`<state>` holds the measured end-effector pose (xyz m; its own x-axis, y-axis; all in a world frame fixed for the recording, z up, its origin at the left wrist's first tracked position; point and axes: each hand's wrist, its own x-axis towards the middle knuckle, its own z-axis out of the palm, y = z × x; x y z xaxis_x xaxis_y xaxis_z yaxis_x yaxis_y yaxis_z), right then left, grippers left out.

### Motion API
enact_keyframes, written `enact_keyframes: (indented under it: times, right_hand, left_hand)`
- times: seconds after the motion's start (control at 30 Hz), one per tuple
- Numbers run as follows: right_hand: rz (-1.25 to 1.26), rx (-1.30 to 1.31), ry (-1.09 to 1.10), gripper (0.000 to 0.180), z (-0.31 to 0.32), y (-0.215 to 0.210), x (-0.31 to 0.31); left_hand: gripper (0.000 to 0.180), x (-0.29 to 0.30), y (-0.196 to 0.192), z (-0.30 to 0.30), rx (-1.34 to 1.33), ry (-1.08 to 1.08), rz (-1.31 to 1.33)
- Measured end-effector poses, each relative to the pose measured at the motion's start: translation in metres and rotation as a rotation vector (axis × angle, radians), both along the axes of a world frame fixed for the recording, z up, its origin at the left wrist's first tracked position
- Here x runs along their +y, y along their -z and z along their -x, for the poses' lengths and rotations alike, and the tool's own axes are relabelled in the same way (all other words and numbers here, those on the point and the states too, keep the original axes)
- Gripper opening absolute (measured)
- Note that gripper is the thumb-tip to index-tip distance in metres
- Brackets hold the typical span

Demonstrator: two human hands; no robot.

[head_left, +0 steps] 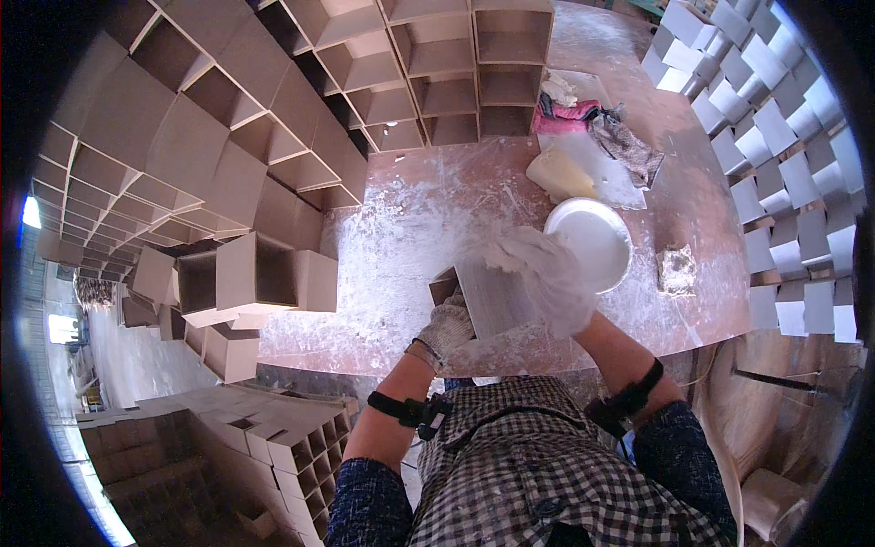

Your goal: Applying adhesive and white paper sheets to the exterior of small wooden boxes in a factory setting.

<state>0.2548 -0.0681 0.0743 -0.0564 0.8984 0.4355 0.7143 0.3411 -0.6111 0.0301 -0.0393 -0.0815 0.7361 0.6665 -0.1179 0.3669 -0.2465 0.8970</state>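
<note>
A small greyish-brown box [498, 296] stands on the table right in front of me, its top face streaked pale. My left hand [447, 330], in a whitish knit glove, grips the box by its left side. Over the box's right edge, my right hand [567, 312] holds a white cloth [533, 255], smeared by motion; the cloth hides most of its fingers. Just beyond that hand sits a round white tub [592, 242] with white content, partly covered by the cloth.
White residue coats the reddish table [410, 264]. Stacked open boxes [433, 82] rise at the back, with more boxes [255, 273] at left and pale stacked boxes [793, 173] at right. Rags [629, 146], a yellowish piece [561, 175] and a crusted block [676, 271] lie around the tub.
</note>
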Motion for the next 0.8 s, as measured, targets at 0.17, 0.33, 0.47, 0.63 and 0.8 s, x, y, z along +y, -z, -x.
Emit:
enact_keyframes:
  times: [0.17, 0.33, 0.47, 0.63, 0.8]
  right_hand:
    - [0.046, 0.019, 0.034, 0.031, 0.013, 0.041, -0.026]
    - [0.129, -0.233, -0.134, 0.029, 0.02, 0.027, -0.112]
    - [0.235, 0.36, -0.161, 0.021, 0.013, 0.025, -0.14]
    - [0.213, 0.613, 0.076, 0.026, 0.004, 0.036, -0.142]
    - [0.545, 0.63, 0.143, 0.03, 0.006, -0.021, -0.105]
  left_hand:
    - [0.038, 0.009, -0.046, -0.014, 0.41, 0.31, -0.588]
    - [0.038, 0.001, -0.058, -0.011, 0.576, 0.294, -0.568]
    - [0.038, 0.003, -0.077, -0.015, 0.654, 0.338, -0.536]
    - [0.038, 0.007, -0.076, -0.015, 0.603, 0.319, -0.514]
    - [0.04, 0.012, -0.042, -0.007, 0.597, 0.44, -0.704]
